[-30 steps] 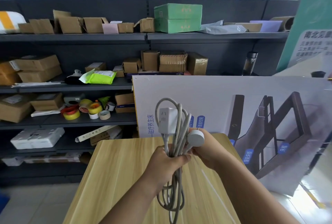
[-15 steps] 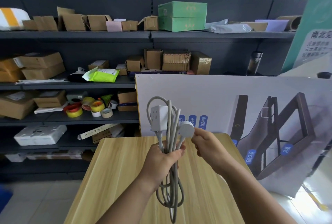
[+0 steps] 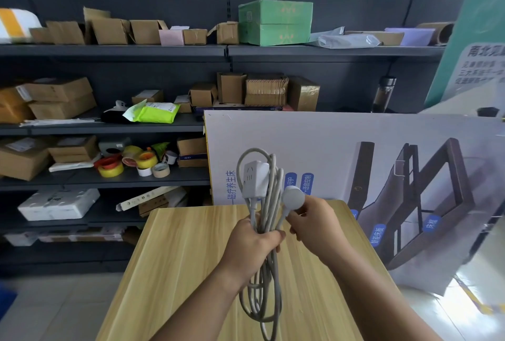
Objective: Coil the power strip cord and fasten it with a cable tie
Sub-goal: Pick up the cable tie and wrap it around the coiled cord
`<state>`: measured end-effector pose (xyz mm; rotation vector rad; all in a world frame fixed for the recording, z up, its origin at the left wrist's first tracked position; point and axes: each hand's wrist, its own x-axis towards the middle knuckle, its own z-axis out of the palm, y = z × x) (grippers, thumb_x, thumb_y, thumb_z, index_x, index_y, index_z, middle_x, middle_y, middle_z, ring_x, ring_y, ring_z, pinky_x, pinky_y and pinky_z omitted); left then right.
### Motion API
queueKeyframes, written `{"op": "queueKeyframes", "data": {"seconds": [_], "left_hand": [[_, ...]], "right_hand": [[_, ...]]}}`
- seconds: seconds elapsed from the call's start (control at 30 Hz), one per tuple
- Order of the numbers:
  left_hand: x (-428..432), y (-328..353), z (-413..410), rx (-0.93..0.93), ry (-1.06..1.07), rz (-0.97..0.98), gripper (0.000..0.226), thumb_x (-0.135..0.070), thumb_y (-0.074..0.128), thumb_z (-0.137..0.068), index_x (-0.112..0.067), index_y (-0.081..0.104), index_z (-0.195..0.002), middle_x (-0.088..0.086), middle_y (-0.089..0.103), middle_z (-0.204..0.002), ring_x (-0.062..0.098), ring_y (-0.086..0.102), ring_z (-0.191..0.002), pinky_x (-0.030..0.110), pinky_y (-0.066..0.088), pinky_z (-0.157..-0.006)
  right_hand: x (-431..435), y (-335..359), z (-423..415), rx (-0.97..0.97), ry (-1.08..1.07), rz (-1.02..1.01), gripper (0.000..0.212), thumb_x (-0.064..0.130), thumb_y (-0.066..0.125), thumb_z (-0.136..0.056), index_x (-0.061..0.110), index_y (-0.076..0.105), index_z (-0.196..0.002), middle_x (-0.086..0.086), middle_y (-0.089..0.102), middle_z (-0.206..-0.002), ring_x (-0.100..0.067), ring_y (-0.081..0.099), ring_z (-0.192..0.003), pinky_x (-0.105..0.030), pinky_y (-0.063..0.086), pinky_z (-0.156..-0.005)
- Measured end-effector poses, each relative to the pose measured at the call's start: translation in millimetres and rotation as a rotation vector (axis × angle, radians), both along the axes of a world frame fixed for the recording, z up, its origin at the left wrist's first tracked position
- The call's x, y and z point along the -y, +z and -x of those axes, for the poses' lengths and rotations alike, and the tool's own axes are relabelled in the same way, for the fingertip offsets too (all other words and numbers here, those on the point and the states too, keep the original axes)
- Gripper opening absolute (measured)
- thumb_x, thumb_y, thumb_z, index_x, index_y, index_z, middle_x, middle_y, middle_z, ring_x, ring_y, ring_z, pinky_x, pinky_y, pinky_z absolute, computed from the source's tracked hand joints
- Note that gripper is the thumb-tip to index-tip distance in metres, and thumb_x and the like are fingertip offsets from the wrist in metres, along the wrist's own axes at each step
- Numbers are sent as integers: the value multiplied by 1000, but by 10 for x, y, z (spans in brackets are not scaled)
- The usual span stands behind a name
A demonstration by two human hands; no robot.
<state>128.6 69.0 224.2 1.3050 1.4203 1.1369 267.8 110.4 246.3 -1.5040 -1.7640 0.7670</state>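
Observation:
The grey power strip cord [image 3: 262,297] hangs in long loops above the wooden table [image 3: 180,272]. My left hand [image 3: 250,247] is closed around the middle of the bundle. The white socket block [image 3: 255,178] sticks up from the top of the loops. At the right of the bundle, my right hand [image 3: 314,224] pinches the cord just below the round white plug [image 3: 293,198]. No cable tie shows in view.
A large printed cardboard panel [image 3: 355,149] leans behind the table's far edge. Dark shelves [image 3: 114,127] full of cardboard boxes and tape rolls [image 3: 128,163] fill the left and back. A green board [image 3: 481,40] stands at the far right.
The bundle shifted slightly left and then back up. My right hand slid off the plug's face to pinch below it, and the plug now tilts up beside the loops.

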Motion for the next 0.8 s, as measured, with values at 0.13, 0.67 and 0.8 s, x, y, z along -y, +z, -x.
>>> {"op": "queueKeyframes", "data": {"seconds": [0.13, 0.67, 0.8], "left_hand": [[21, -19, -9, 31, -26, 16, 38, -34, 66, -70, -8, 70, -98, 2, 57, -60, 15, 58, -60, 34, 52, -65], [54, 11, 52, 156, 123, -11, 17, -27, 67, -74, -11, 71, -69, 2, 74, -78, 11, 61, -64, 31, 51, -64], [80, 40, 34, 151, 72, -21, 13, -20, 66, -80, -10, 73, -75, -2, 64, -62, 12, 61, -64, 31, 51, -65]], "right_hand": [[5, -25, -14, -18, -54, 32, 15, 14, 58, -89, 7, 66, -78, -2, 61, -56, -3, 49, -41, -15, 38, -39], [140, 21, -239, -119, -54, 50, 13, 9, 62, -84, 18, 69, -78, -3, 65, -67, -12, 56, -53, -27, 48, -51], [130, 30, -235, -83, -55, 50, 13, 10, 63, -87, 20, 71, -83, -3, 69, -71, -15, 63, -57, -22, 53, -52]]}}
